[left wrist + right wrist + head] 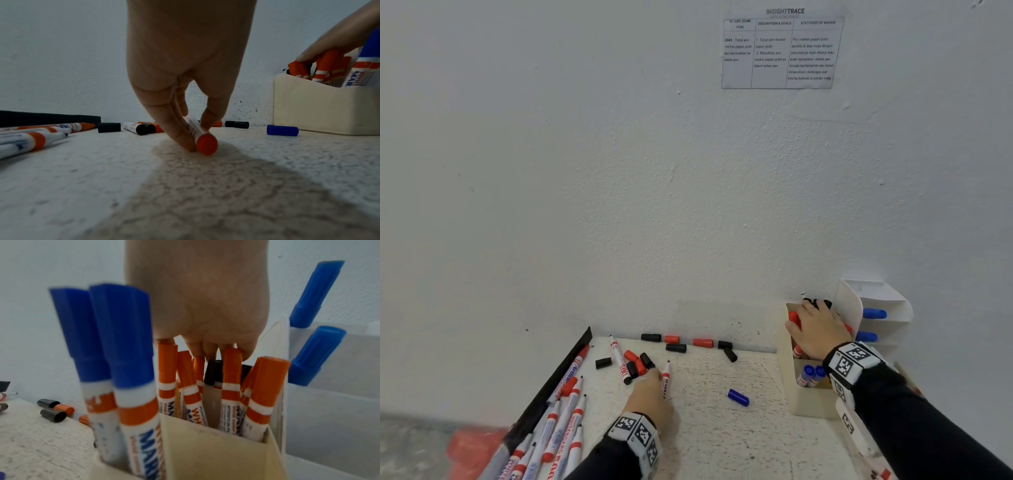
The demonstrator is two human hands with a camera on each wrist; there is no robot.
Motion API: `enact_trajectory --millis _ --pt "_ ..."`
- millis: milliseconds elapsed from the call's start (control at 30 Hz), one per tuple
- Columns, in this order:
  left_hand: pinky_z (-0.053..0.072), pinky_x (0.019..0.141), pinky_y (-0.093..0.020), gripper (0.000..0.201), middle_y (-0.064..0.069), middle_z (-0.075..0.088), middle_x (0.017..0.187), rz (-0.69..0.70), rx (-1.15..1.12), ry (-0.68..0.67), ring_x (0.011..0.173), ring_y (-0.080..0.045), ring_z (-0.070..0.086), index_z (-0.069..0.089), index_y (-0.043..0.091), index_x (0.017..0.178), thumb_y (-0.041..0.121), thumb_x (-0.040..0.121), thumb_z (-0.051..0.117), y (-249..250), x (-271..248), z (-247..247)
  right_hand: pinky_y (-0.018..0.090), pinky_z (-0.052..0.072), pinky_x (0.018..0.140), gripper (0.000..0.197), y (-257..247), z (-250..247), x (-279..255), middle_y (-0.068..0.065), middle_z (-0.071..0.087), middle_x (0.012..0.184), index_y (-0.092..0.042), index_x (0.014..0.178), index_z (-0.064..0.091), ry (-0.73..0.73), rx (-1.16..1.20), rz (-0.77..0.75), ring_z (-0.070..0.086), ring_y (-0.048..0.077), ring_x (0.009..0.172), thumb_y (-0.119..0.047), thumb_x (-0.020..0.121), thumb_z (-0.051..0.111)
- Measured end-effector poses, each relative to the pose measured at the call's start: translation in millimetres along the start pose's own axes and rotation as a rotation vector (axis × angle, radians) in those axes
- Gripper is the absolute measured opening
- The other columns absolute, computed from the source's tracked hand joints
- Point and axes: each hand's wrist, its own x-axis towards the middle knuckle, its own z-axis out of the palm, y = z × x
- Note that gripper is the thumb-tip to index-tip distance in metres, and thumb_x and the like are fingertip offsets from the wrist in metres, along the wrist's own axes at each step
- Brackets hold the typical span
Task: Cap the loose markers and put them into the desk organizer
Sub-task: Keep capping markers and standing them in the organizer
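An uncapped red marker (666, 380) (206, 144) lies on the speckled white table (722, 438). My left hand (659, 378) (197, 138) pinches its barrel between thumb and fingers; its dark tip points toward the wall. My right hand (804, 318) (205, 350) hovers over the cream desk organizer (808, 401) (318, 110) (205, 443). Its fingertips rest on the tops of the red-capped markers (230, 378) standing in the rear compartment. Two blue-capped markers (810, 373) (123, 337) stand in the front compartment.
Several uncapped markers (565, 411) lie at the left beside a black bar (561, 373). Loose black caps (650, 337) and red caps (702, 342) are scattered near the wall. A blue cap (738, 397) (282, 130) lies mid-table. A white tiered rack (883, 308) holds blue markers.
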Motion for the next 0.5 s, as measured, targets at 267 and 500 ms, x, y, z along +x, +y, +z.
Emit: enact_trajectory --millis 267,500 --pt "0.054 0.082 -0.026 0.045 -0.007 0.058 0.113 -0.048 -0.083 0.031 0.094 -0.018 0.062 0.045 0.016 0.127 0.012 0.085 0.059 -6 2 -6 0.041 0.026 0.112 0.052 -2 -3 0 0.004 0.023 0.152 -0.017 0.141 0.029 -0.074 0.076 0.011 0.023 0.022 0.138 -0.043 0.096 0.028" --pt "0.056 0.082 -0.03 0.047 -0.007 0.057 0.109 -0.092 -0.163 0.05 0.094 -0.02 0.064 0.042 0.017 0.128 0.011 0.085 0.059 -13 2 -16 0.039 0.022 0.115 0.055 -26 -17 -3 0.008 0.012 0.156 -0.014 0.146 0.021 -0.048 0.16 -0.057 0.016 0.025 0.142 -0.037 0.097 0.034"
